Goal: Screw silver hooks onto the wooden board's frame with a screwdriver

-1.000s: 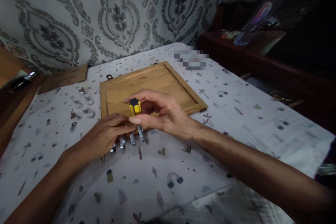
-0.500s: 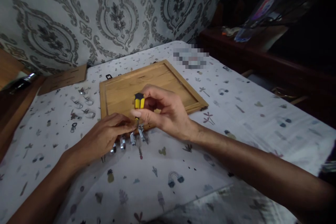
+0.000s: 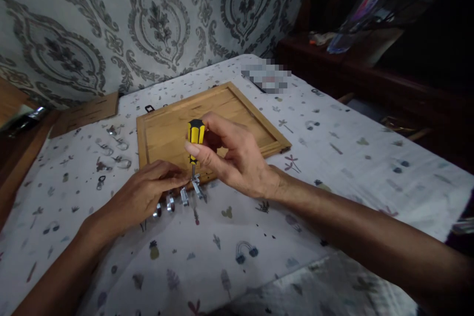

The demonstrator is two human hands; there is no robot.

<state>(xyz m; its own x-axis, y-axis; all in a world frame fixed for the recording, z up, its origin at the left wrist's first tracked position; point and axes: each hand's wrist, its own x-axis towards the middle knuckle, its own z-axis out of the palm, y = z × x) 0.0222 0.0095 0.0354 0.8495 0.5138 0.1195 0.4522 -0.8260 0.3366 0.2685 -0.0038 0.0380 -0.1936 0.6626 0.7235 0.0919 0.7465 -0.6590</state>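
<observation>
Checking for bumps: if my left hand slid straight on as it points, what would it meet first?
Your left hand would probably meet the screwdriver shaft first, though depth is unclear.

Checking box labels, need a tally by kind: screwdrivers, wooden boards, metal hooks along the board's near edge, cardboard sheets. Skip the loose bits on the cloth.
Screwdriver: 1
Wooden board: 1
Metal hooks: 4 in view; the left hand may hide more
Cardboard sheet: 1
Total: 7 in view
</observation>
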